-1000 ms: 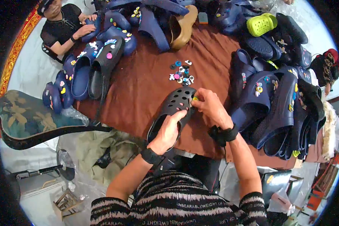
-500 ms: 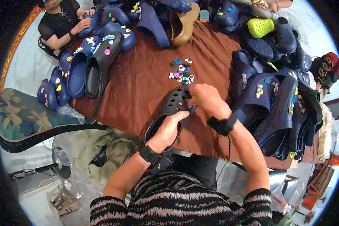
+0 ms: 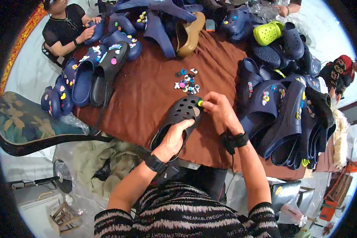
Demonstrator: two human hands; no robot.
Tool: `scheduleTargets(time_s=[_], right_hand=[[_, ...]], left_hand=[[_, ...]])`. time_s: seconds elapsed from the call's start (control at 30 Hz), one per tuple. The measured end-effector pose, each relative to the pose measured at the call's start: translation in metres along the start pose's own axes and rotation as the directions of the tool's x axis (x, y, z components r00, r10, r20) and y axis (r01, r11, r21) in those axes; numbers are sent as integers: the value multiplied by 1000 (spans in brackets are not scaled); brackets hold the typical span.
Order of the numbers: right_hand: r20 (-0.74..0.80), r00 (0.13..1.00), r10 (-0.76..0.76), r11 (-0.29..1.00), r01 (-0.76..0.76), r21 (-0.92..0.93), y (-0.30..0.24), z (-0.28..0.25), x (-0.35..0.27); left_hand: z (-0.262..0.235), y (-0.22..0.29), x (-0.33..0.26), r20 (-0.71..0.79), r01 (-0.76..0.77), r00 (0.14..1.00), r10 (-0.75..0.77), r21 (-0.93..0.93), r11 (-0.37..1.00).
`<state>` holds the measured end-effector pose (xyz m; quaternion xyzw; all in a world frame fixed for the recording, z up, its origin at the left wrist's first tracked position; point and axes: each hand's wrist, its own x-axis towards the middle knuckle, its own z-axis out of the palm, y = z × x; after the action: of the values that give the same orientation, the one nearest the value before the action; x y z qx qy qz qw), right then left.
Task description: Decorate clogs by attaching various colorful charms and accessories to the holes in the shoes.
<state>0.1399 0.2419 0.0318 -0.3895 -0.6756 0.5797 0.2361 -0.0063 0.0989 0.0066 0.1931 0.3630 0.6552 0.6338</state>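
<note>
In my left hand [image 3: 173, 139] is a black perforated clog [image 3: 174, 116], toe pointing away from me. The thumb lies over its upper; the other fingers are mostly hidden by the shoe. My right hand [image 3: 222, 112] pinches a small yellow-green shoe charm [image 3: 200, 103] against the right side of the clog's toe, by the holes. Whether the charm sits in a hole, I cannot tell. Just beyond the toe, a loose cluster of small charms [image 3: 189, 81] in white, black, blue and pink lies on the brown cloth [image 3: 146, 85].
Dark blue clogs with charms [image 3: 273, 99] crowd the table's right side. A black decorated clog [image 3: 111, 69] and blue ones stand on the left. At the back are a tan clog [image 3: 191, 33] and a lime clog [image 3: 268, 33]. A person [image 3: 65, 29] handles a blue clog at far left.
My right hand has turned and drawn slightly back, so the yellow-green charm and the clog's toe show more. The left hand still holds the clog.
</note>
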Motion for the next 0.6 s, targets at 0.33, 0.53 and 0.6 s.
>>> scheduleTargets(time_s=[0.33,0.53,0.6], right_hand=[[13,1000,-6,931,11,-366,7,13,6],[8,988,156,913,-141,-382,4,8,11],[15,966,258,867,-225,-444,-9,8,18]], left_hand=[[-7,-7,-9,-27,73,997,-74,-20,997],[-5,-6,-11,-61,129,990,-129,-17,992],[-10,-5,-9,-42,108,993,-108,14,994]])
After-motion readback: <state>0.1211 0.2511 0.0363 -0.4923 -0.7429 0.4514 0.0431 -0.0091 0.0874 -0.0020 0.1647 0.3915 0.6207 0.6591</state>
